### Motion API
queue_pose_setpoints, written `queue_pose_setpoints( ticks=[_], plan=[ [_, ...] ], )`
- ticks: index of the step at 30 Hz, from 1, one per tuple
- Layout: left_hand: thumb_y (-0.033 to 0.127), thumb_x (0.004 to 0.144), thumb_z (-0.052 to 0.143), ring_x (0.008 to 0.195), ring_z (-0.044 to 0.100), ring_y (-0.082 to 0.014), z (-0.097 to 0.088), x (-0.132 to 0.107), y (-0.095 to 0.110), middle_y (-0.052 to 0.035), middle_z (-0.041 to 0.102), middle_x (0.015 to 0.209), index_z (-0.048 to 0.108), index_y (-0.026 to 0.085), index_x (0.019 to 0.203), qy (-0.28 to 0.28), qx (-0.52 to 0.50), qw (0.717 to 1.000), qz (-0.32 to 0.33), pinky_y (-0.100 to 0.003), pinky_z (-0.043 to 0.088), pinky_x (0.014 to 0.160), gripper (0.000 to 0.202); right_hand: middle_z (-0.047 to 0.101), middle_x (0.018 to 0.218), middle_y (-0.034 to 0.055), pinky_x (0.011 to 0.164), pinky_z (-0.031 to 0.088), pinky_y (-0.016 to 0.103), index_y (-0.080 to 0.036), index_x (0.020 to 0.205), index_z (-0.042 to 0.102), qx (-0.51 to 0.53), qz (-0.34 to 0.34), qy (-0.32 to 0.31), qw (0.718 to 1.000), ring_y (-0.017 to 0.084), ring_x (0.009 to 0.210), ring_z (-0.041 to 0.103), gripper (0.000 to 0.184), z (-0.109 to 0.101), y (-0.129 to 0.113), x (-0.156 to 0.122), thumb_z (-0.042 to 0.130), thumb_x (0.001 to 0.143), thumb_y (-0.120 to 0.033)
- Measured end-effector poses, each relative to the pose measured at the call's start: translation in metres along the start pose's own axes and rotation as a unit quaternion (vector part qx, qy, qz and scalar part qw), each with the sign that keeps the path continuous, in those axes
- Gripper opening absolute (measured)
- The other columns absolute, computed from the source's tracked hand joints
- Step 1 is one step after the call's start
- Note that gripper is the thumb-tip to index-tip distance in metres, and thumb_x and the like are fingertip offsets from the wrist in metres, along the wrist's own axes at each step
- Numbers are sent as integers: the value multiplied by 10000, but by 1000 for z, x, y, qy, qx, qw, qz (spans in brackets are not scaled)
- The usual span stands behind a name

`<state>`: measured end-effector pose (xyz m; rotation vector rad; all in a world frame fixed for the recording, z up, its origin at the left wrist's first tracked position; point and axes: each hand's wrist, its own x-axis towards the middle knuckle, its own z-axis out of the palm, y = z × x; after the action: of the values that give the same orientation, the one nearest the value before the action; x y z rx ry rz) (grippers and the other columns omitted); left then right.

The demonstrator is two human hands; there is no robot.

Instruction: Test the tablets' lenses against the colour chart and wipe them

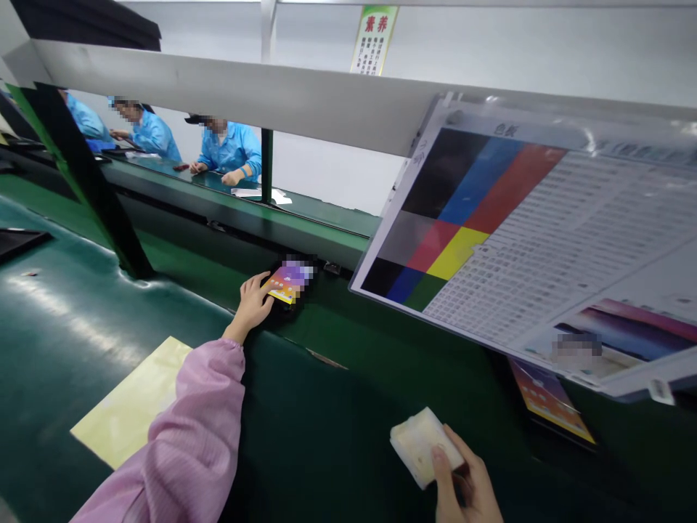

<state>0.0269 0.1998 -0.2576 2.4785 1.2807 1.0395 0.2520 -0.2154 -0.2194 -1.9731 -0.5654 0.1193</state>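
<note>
My left hand [253,305] reaches to the back of the green bench and grips the left side of a smartphone [283,287]. A finger or the thumb lies over the lit purple, orange and yellow screen. The phone's upper part is blurred out. At the lower right, my right hand [462,479] pinches an off-white, block-like folded cloth [422,439], its thumb on the near face. The cloth is slightly stained and held above the bench; some fingers are hidden behind it.
A second lit device [552,403] stands at right, partly behind a hanging colour chart [468,247]. Yellow paper [136,407] lies by my left sleeve. A green post [92,189] rises at left, a white beam [229,91] crosses above. People in blue [231,149] sit beyond.
</note>
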Motion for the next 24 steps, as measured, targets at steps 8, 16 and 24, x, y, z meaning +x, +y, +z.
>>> queue_pose_setpoints(
  ticks=[8,16,24],
  plan=[
    [346,988,657,1434,453,-304,-8,2,-6,-100,587,1454,715,190,1133,-21,10,999,30,-579,344,1204,221,569,1282,161,858,584,480,-172,1287,710,-60,-33,27,997,341,1042,655,734,0,31,22,523,873,-749],
    [404,936,733,1423,469,-313,-31,-1,-24,-104,627,1402,730,180,1047,-123,66,981,137,-593,336,1206,250,585,1340,131,1056,450,623,-227,1242,706,-162,-99,-24,982,410,1273,513,595,3,22,17,472,922,-671],
    [294,943,705,1402,488,-320,-58,0,35,-103,665,1331,731,182,962,-129,82,964,216,-583,340,1186,117,598,1329,154,1076,452,577,-192,1329,628,-105,-66,-70,990,382,1240,513,556,2,14,11,574,902,-544]
  ],
)
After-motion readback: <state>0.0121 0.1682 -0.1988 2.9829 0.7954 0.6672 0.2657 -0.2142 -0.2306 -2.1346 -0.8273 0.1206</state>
